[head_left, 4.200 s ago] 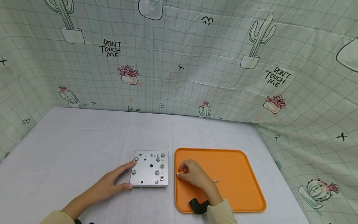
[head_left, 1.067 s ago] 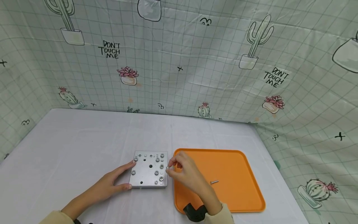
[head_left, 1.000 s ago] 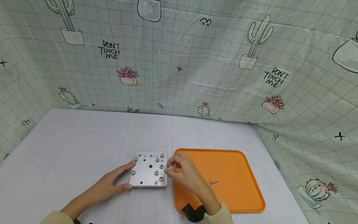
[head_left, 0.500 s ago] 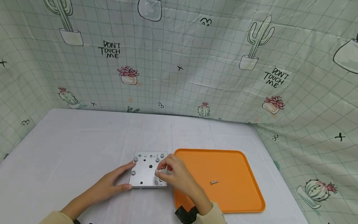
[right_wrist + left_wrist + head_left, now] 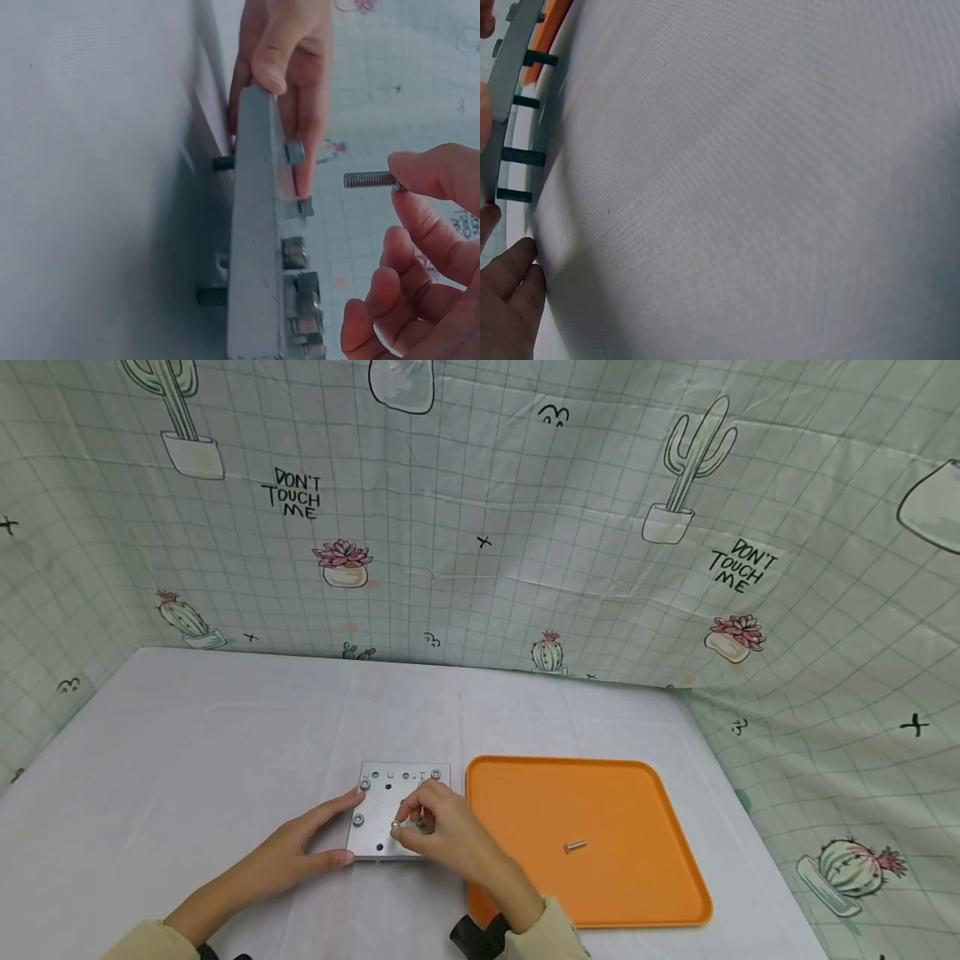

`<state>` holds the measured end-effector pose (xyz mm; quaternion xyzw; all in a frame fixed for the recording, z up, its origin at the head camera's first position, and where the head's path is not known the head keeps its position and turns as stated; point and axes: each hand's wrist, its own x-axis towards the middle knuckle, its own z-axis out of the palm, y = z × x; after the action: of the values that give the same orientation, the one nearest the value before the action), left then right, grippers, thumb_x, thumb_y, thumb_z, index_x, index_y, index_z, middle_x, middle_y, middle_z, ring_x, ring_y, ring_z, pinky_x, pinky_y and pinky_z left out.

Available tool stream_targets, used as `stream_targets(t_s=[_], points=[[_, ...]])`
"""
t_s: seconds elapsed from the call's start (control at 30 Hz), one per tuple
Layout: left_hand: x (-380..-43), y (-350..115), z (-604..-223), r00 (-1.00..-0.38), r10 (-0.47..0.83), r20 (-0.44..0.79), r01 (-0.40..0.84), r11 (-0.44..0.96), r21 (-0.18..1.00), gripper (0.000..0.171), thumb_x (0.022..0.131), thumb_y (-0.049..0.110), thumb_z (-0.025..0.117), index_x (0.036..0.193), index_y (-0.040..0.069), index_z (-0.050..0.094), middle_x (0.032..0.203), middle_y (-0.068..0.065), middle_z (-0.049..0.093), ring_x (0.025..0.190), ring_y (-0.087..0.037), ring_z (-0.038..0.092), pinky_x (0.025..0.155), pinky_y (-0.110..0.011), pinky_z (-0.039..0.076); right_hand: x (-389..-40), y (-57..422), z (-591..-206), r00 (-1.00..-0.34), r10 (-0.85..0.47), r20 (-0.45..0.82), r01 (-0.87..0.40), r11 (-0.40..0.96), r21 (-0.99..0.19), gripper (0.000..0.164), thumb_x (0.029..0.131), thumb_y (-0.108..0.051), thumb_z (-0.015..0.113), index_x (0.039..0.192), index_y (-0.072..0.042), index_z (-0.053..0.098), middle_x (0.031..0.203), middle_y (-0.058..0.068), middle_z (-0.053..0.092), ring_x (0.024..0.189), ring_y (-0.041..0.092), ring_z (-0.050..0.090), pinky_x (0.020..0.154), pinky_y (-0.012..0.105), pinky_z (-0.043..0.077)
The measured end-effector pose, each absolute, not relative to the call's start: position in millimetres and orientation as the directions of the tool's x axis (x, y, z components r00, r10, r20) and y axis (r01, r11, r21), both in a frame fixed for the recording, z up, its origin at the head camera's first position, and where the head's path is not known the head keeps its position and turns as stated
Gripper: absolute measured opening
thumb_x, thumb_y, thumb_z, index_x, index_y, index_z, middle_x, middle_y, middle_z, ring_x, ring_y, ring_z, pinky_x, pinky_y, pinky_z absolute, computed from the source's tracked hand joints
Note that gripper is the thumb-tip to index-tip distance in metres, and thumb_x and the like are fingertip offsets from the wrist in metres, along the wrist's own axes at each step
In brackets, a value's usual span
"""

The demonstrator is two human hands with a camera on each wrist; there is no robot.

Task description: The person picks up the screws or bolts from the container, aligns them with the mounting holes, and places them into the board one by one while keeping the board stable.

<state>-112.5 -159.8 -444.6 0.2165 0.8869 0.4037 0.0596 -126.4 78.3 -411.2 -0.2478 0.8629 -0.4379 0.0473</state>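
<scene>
A square silver metal plate (image 5: 375, 806) lies just left of the orange tray, with holes and several socket head screws in its face. My left hand (image 5: 292, 847) grips the plate's left edge, thumb at the near corner and a finger at the far left. My right hand (image 5: 453, 831) pinches a screw (image 5: 367, 180) between thumb and index finger above the plate. In the right wrist view the screw's threaded end points at the plate face, apart from it. Threaded screw ends (image 5: 523, 156) stick out below the plate in the left wrist view. My right hand hides the plate's right part.
The orange tray (image 5: 615, 885) stands right of the plate, under my right forearm. One loose screw (image 5: 575, 847) lies in it. A white cloth (image 5: 247, 727) covers the table, and a patterned curtain (image 5: 465, 593) hangs behind and at the sides.
My right hand has come left from the tray with the screw, passing the plate's right edge to a spot over its middle. My left hand has stayed on the plate.
</scene>
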Motion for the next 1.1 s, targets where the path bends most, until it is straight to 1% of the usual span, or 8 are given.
stream_targets(t_s=[0.13,0.4,0.53,0.7,0.77,0.93,1.03,1.1], points=[[-113.1,-159.9,-444.6,-0.896,0.437,0.079,0.346,0.575,0.741,0.063,0.083,0.037,0.067,0.139,0.022,0.043,0.144,-0.006,0.044,0.131,-0.036,0.038,0.103,-0.021,0.036,-127.2,72.4,-414.2,-0.856,-0.496,0.143,-0.418,0.502,-0.758,0.008,0.081,-0.015,0.07,0.086,-0.013,0.064,0.079,-0.001,0.053,0.07,0.009,0.045,0.064,0.012,0.037],[-117.8,-161.9,-445.5,-0.894,0.442,0.072,0.346,0.58,0.738,0.065,0.082,0.04,0.067,0.14,0.022,0.043,0.145,-0.005,0.043,0.132,-0.036,0.037,0.104,-0.03,0.038,-129.8,64.1,-421.0,-0.855,-0.498,0.144,-0.43,0.525,-0.735,0.008,0.079,-0.016,0.072,0.083,-0.014,0.065,0.076,0.0,0.053,0.069,0.007,0.044,0.064,0.01,0.036],[-119.4,-163.8,-446.3,-0.891,0.447,0.076,0.353,0.578,0.735,0.064,0.083,0.039,0.066,0.14,0.023,0.042,0.144,-0.005,0.043,0.132,-0.034,0.038,0.104,-0.025,0.037,-130.1,60.6,-422.5,-0.858,-0.492,0.145,-0.438,0.555,-0.707,0.009,0.079,-0.018,0.073,0.083,-0.015,0.066,0.076,0.001,0.053,0.07,0.006,0.042,0.064,0.01,0.035],[-120.2,-165.4,-448.3,-0.89,0.447,0.088,0.361,0.575,0.734,0.063,0.083,0.038,0.067,0.139,0.023,0.043,0.144,-0.004,0.044,0.133,-0.024,0.04,0.103,-0.018,0.035,-129.1,57.6,-423.1,-0.865,-0.483,0.139,-0.439,0.591,-0.677,0.009,0.078,-0.02,0.074,0.082,-0.016,0.067,0.076,-0.001,0.053,0.07,0.004,0.04,0.064,0.009,0.033],[-120.1,-165.5,-449.0,-0.891,0.446,0.087,0.359,0.575,0.735,0.064,0.083,0.038,0.067,0.139,0.023,0.043,0.144,-0.004,0.044,0.133,-0.025,0.04,0.103,-0.018,0.035,-128.6,57.1,-423.5,-0.867,-0.481,0.131,-0.435,0.602,-0.67,0.008,0.079,-0.02,0.074,0.082,-0.017,0.067,0.075,-0.002,0.052,0.071,0.003,0.04,0.064,0.009,0.032],[-119.2,-165.6,-449.8,-0.892,0.444,0.084,0.355,0.573,0.739,0.064,0.082,0.038,0.067,0.14,0.023,0.043,0.144,-0.005,0.044,0.131,-0.035,0.039,0.103,-0.021,0.036,-128.3,55.9,-425.2,-0.866,-0.484,0.123,-0.437,0.613,-0.658,0.008,0.078,-0.021,0.075,0.082,-0.018,0.068,0.074,-0.006,0.05,0.071,0.001,0.038,0.065,0.009,0.032],[-119.1,-165.6,-449.5,-0.892,0.445,0.081,0.352,0.571,0.742,0.064,0.083,0.038,0.067,0.14,0.024,0.042,0.145,-0.004,0.043,0.132,-0.033,0.038,0.103,-0.02,0.036,-127.6,55.7,-425.7,-0.866,-0.481,0.136,-0.447,0.624,-0.641,0.009,0.078,-0.022,0.075,0.082,-0.018,0.068,0.075,-0.005,0.05,0.073,0.001,0.037,0.066,0.009,0.032],[-119.4,-165.4,-449.3,-0.892,0.445,0.085,0.353,0.566,0.745,0.063,0.083,0.038,0.066,0.14,0.024,0.042,0.145,-0.004,0.043,0.133,-0.03,0.039,0.103,-0.018,0.034,-126.8,56.2,-425.9,-0.868,-0.477,0.141,-0.451,0.634,-0.629,0.009,0.078,-0.023,0.075,0.082,-0.018,0.068,0.076,-0.005,0.049,0.075,0.002,0.037,0.066,0.01,0.031]])
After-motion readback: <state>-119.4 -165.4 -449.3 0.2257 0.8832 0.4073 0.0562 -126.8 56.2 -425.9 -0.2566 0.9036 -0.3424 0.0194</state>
